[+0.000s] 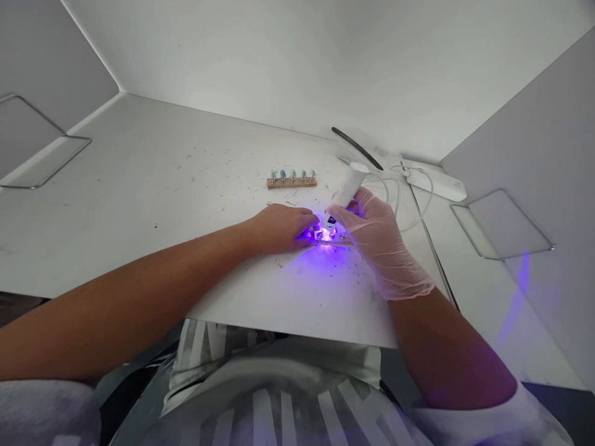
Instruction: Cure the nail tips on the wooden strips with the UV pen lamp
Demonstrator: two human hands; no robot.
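Striped garment [288, 412] cropped | right hand [379, 238]: white lamp [351, 184] | left hand [281, 229]: partly glare-hidden

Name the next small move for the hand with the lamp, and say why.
Probably hold the right hand steady: its white lamp points down close over the nearer strip, where violet light falls, and the left hand is right beside that light.

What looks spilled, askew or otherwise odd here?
Dark specks litter the white tabletop like loose debris. The right hand wears a glove, while the left hand, beside the purple light, is bare: an odd mismatch.
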